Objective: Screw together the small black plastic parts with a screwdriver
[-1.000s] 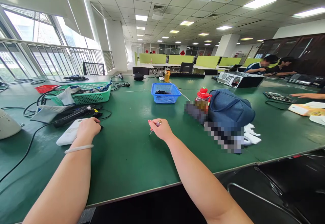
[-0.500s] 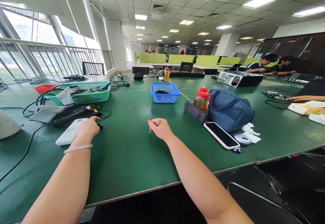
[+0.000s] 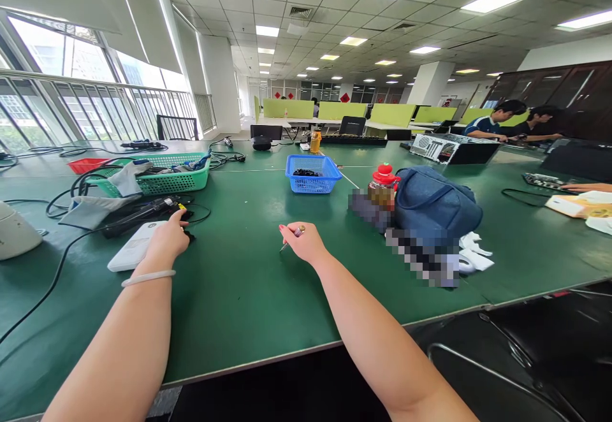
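Observation:
My left hand (image 3: 171, 241) is low over the table at the left, index finger stretched out toward a black tool (image 3: 148, 213) with a yellow part. Its other fingers are mostly hidden. A bit of something black (image 3: 192, 236) shows beside that hand, and a white power bank-like box (image 3: 136, 248) lies just left of it, partly behind the wrist. In the middle, my right hand (image 3: 305, 241) is closed around a small screwdriver (image 3: 299, 231), its thin metal tip slanting down toward the green tabletop (image 3: 248, 307). Whether the tip touches the surface I cannot tell.
A blue basket (image 3: 313, 184) with black pieces stands ahead. On the left is a green basket (image 3: 179, 183) with gloves and cables. A red-lidded bottle (image 3: 382, 183) and blue bag (image 3: 435, 208) stand right. Two people work by a computer case (image 3: 452, 149).
My left index finger has lifted and straightened toward the black tool. The right hand keeps its hold on the screwdriver. At far right, a person's hand and a circuit board have shifted right.

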Tool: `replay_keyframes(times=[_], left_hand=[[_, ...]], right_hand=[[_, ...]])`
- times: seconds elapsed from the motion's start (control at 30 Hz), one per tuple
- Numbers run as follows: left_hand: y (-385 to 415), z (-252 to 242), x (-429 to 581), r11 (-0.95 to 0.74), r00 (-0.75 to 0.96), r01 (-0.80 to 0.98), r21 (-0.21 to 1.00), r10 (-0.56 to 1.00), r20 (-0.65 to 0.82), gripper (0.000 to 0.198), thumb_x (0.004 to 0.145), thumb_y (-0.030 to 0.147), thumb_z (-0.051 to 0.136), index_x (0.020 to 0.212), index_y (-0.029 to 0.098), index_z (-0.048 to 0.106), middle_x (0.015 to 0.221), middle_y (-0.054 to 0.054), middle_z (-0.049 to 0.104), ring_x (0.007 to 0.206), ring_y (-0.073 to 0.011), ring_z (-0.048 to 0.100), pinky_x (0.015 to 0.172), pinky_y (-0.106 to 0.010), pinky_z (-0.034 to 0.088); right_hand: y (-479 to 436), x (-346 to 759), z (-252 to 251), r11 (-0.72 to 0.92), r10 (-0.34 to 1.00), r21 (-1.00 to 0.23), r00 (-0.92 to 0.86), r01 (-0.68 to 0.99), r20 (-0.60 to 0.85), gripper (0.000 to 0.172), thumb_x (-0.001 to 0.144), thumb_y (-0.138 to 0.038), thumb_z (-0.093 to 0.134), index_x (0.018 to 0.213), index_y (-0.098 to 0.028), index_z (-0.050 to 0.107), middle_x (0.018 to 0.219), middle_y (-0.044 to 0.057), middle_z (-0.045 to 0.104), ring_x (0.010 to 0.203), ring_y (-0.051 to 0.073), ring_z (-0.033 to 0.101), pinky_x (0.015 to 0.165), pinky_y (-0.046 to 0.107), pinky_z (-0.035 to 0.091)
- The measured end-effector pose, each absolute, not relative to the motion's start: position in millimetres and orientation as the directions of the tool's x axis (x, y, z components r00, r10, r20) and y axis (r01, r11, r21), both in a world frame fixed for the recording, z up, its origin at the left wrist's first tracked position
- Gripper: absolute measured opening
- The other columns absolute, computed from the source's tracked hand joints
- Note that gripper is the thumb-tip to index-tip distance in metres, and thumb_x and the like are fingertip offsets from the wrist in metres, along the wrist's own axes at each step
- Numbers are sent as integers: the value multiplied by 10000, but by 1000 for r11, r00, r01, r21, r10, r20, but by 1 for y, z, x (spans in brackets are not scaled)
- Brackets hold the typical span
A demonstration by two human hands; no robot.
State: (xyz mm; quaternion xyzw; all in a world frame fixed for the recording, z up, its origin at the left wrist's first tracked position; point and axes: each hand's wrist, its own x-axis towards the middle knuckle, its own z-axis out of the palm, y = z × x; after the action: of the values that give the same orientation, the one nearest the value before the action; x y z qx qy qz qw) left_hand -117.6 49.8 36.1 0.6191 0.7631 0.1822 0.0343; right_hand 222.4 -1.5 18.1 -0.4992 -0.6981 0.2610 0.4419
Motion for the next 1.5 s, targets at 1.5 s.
replay_keyframes(times=[1.5], left_hand=[[56, 27, -130, 75, -173, 933, 351, 951, 258, 681, 737, 94, 530, 1399, 249, 518, 1242, -87, 686, 1102, -278, 649, 941, -331, 493]], right_hand=[[0, 223, 16, 368, 926, -803, -112, 468, 359, 455, 877, -471, 486, 509, -208, 540, 502, -30, 459, 507, 123, 426, 513, 255, 301]])
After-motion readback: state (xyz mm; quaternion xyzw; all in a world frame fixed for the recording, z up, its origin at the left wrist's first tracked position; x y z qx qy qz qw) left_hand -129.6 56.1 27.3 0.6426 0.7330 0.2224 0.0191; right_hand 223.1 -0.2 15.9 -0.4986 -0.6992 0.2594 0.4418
